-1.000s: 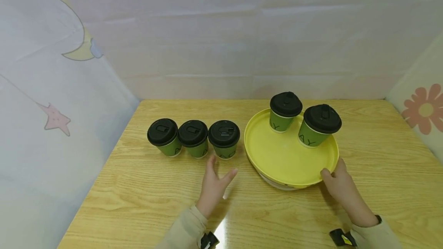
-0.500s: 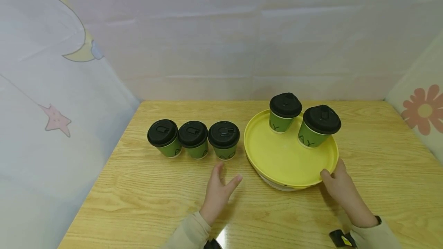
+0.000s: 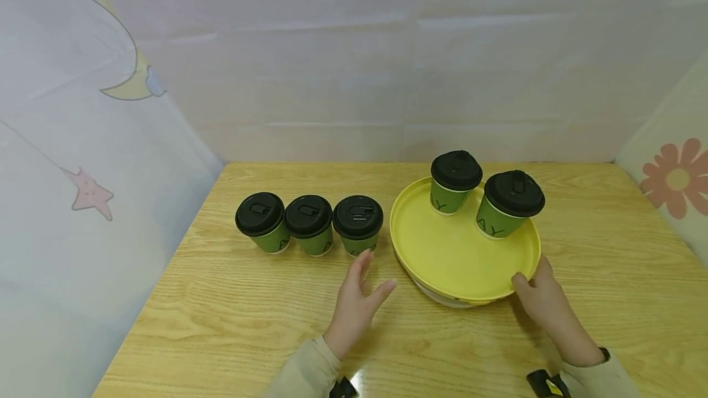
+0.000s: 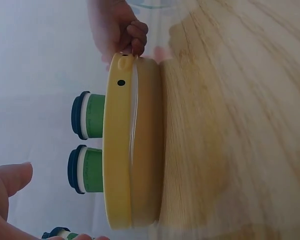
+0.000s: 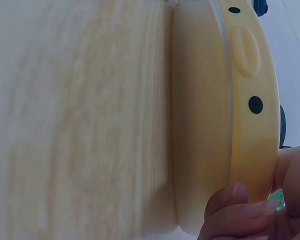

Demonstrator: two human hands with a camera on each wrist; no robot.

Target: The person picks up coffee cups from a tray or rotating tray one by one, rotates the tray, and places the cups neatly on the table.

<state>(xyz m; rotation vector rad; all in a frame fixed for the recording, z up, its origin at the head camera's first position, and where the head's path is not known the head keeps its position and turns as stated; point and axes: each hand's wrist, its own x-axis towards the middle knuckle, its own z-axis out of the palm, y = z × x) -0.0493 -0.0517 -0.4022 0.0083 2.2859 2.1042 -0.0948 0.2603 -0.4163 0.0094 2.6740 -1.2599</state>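
My right hand (image 3: 544,296) grips the near right rim of a round yellow tray (image 3: 442,257), thumb over the edge and fingers curled beneath. Duck-like eyes and a beak mark the tray's side wall (image 5: 255,145) in the right wrist view. On it stand two lidded green paper cups, one at the back (image 3: 449,195) and one to the right (image 3: 498,217). My left hand (image 3: 351,312) has thumb and fingers spread, holding nothing. Its fingertips overlap the bottom of the rightmost cup (image 3: 358,220) in a row of three, beside the middle cup (image 3: 310,223) and the left cup (image 3: 262,220).
Everything stands on a wood-grain table (image 3: 232,318). A pale cloth wall (image 3: 310,91) rises behind its far edge, with printed side walls left and right. The row of cups lies left of the tray, a narrow strip of table between them.
My left hand has shifted a little to the right along the row and then forward, up to the rightmost cup. My right hand, the tray and the cups stay in place.
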